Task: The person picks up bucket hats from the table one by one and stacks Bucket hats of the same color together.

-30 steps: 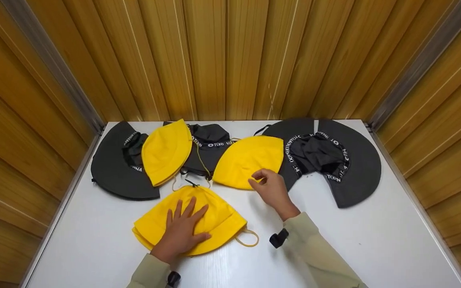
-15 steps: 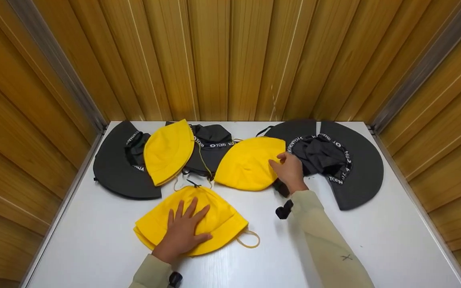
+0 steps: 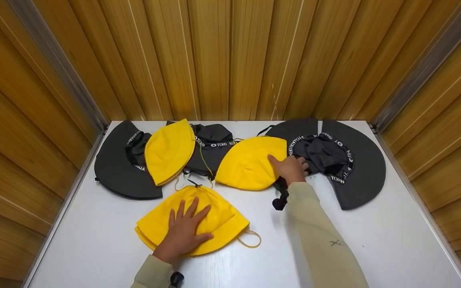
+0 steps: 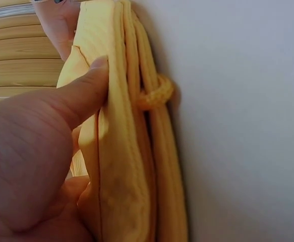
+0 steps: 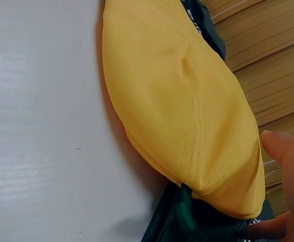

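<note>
My left hand (image 3: 184, 232) presses with spread fingers on the front yellow hat (image 3: 224, 218), which lies folded flat. The left wrist view shows its layered brim edges, the thumb against them and a loop of yellow cord (image 4: 157, 94). My right hand (image 3: 291, 167) is at the right end of another yellow hat (image 3: 250, 168), thumb toward the yellow cloth and fingers over the dark hat (image 3: 364, 176) beside it. In the right wrist view, that yellow hat (image 5: 167, 101) overlaps dark cloth, and the right hand's thumb and a finger stand apart at its edge.
Farther left lie a third yellow hat (image 3: 168, 154), a dark wide-brimmed hat (image 3: 120, 172) and another dark hat (image 3: 210, 156) partly covered by yellow ones. The white table (image 3: 390, 240) is bounded by wood-look panels (image 3: 250, 60) behind and at both sides.
My right hand has moved right, from the front of the right yellow hat to its right end, and its fingers have spread from a loose pinch. The left hand stays in place.
</note>
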`<state>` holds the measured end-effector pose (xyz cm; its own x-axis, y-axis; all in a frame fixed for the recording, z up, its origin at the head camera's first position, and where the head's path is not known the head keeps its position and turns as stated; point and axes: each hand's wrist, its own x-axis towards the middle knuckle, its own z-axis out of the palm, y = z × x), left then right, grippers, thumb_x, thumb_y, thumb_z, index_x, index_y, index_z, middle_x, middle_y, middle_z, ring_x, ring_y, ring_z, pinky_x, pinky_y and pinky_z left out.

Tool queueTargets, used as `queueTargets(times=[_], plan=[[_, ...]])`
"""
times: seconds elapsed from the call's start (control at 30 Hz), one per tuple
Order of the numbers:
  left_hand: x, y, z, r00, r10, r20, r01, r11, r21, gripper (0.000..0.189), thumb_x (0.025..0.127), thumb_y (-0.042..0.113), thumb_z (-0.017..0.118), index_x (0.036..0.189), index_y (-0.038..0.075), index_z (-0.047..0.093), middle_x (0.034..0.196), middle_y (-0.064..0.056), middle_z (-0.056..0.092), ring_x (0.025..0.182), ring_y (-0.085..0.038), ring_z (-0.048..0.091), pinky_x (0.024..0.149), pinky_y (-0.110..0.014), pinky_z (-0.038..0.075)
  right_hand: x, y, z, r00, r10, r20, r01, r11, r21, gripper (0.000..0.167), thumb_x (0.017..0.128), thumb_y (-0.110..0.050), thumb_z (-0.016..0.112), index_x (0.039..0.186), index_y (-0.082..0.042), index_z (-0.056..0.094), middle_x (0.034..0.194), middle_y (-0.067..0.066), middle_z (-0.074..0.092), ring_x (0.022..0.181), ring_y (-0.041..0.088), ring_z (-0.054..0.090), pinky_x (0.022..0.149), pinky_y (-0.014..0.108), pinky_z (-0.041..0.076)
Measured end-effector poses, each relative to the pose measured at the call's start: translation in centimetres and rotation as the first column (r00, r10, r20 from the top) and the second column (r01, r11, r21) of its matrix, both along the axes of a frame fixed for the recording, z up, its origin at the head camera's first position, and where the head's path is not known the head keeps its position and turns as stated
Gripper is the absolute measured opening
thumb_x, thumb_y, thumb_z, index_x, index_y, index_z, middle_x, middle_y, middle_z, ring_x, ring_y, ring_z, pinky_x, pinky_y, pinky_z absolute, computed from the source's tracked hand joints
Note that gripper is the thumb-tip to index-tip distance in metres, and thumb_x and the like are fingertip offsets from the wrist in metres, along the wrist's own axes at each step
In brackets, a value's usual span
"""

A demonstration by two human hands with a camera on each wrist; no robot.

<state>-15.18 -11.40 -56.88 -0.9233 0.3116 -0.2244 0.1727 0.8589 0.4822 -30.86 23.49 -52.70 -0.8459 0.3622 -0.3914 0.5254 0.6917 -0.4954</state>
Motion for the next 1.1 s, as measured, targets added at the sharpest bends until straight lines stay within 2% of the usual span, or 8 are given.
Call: queueTargets(times=[0.3, 0.5, 0.6, 0.73, 0.8, 0.9, 0.97, 1.1], plan=[[0.0, 0.0, -0.2, 1.000, 0.002, -0.012, -0.002, 1.000, 0.005, 0.083, 0.087, 0.061, 0.072, 0.158, 0.035, 0.040, 0.173, -0.007, 0.015, 0.158, -0.048, 0.002, 0.120, -0.076, -0.001, 0.0, -0.5, -0.1, 0.996, -0.044, -0.081, 0.041, 0.998, -0.039, 0.098, 0.091, -0.075, 0.053, 0.148, 0.004, 0.045, 0.149, 0.031, 0.034, 0.137, 0.047, 0.028, 0.119, 0.065, 0.026], [0.0, -0.1, -0.2, 1.000, 0.007, -0.005, -0.007, 1.000, 0.001, 0.083, 0.086, 0.061, 0.073, 0.158, 0.036, 0.040, 0.174, -0.007, 0.015, 0.158, -0.047, 0.002, 0.120, -0.076, -0.002, -0.2, -0.8, -0.4, 0.976, -0.098, -0.193, 0.057, 0.977, -0.207, 0.094, 0.089, -0.068, 0.065, 0.150, -0.001, 0.041, 0.150, 0.023, 0.044, 0.137, 0.040, 0.038, 0.120, 0.053, 0.034], [0.0, 0.0, -0.2, 1.000, 0.008, 0.001, -0.008, 1.000, -0.003, 0.083, 0.086, 0.062, 0.073, 0.157, 0.036, 0.040, 0.174, -0.006, 0.014, 0.158, -0.047, 0.002, 0.121, -0.076, -0.002, -0.4, -1.1, -0.3, 0.960, -0.171, -0.221, 0.079, 0.925, -0.371, 0.092, 0.088, -0.060, 0.072, 0.151, -0.005, 0.034, 0.151, 0.018, 0.046, 0.134, 0.032, 0.046, 0.120, 0.044, 0.038], [-0.1, 0.0, -0.2, 1.000, 0.011, 0.005, -0.011, 1.000, -0.004, 0.083, 0.086, 0.062, 0.072, 0.157, 0.037, 0.040, 0.174, -0.006, 0.014, 0.158, -0.047, 0.001, 0.121, -0.075, -0.003, -0.6, -1.7, -0.3, 0.940, -0.260, -0.219, 0.096, 0.820, -0.564, 0.091, 0.089, -0.048, 0.077, 0.153, -0.010, 0.024, 0.154, 0.016, 0.041, 0.133, 0.028, 0.049, 0.120, 0.038, 0.041], [-0.1, 0.0, -0.2, 1.000, 0.012, 0.009, -0.012, 1.000, -0.005, 0.083, 0.086, 0.063, 0.072, 0.158, 0.037, 0.039, 0.174, -0.005, 0.013, 0.158, -0.046, 0.001, 0.121, -0.075, -0.003, -0.7, -1.9, -0.3, 0.929, -0.302, -0.213, 0.105, 0.768, -0.631, 0.090, 0.089, -0.041, 0.079, 0.152, -0.011, 0.022, 0.154, 0.017, 0.040, 0.132, 0.028, 0.052, 0.118, 0.037, 0.043], [-0.1, 0.0, -0.3, 1.000, 0.012, 0.013, -0.012, 1.000, -0.003, 0.083, 0.086, 0.063, 0.072, 0.158, 0.038, 0.039, 0.174, -0.005, 0.013, 0.158, -0.046, 0.000, 0.121, -0.075, -0.003, -0.7, -2.3, -0.3, 0.919, -0.341, -0.199, 0.117, 0.715, -0.689, 0.088, 0.089, -0.033, 0.081, 0.149, -0.011, 0.021, 0.151, 0.017, 0.043, 0.127, 0.029, 0.056, 0.112, 0.037, 0.049], [-0.1, 0.0, -0.3, 1.000, 0.012, 0.014, -0.012, 1.000, -0.007, 0.083, 0.086, 0.064, 0.071, 0.158, 0.038, 0.038, 0.174, -0.005, 0.013, 0.158, -0.046, 0.000, 0.121, -0.075, -0.003, -0.7, -2.4, -0.4, 0.918, -0.351, -0.186, 0.124, 0.698, -0.705, 0.087, 0.088, -0.030, 0.082, 0.149, -0.010, 0.023, 0.149, 0.016, 0.046, 0.123, 0.028, 0.059, 0.108, 0.037, 0.052], [-0.1, 0.0, -0.3, 1.000, 0.011, 0.006, -0.011, 1.000, 0.000, 0.083, 0.086, 0.064, 0.071, 0.157, 0.038, 0.039, 0.174, -0.005, 0.014, 0.158, -0.046, 0.001, 0.121, -0.075, -0.003, -0.7, -2.7, -0.6, 0.932, -0.325, -0.158, 0.127, 0.704, -0.698, 0.079, 0.091, -0.027, 0.079, 0.151, -0.006, 0.031, 0.143, 0.015, 0.053, 0.116, 0.026, 0.062, 0.102, 0.036, 0.056]])
